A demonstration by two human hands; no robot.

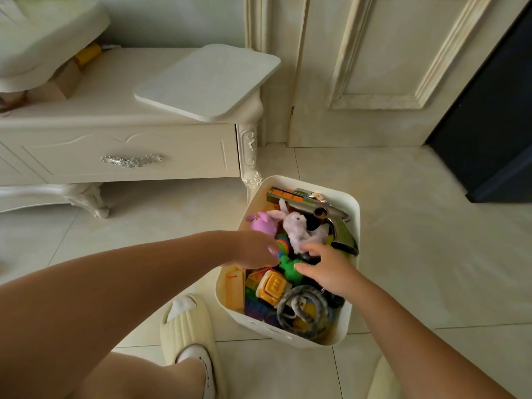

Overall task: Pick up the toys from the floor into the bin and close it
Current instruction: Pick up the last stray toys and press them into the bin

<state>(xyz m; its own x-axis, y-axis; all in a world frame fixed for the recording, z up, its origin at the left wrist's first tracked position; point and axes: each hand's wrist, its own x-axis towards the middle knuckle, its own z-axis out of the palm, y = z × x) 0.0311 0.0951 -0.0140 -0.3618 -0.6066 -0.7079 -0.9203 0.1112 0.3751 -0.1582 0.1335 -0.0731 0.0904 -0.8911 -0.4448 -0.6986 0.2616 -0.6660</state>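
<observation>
White bin (354, 214) on the floor (417, 240) beside the table (115, 156) leg, heaped to the rim with toys: plush rabbit (296, 228), toy gun (334, 220), rubber snake (305, 311), green toy (288, 266) mid-heap. Light, mixed load: yielding plush, hard plastic poking up, probably in need of pressing flat. Both hands over the heap, close together: right hand (326, 270) spread against the green toy; left hand (253, 250) with fingertips hidden, grip impossible to tell. Lid (207, 82) apart on the table top, stiff, flat, best taken by opposite edges.
</observation>
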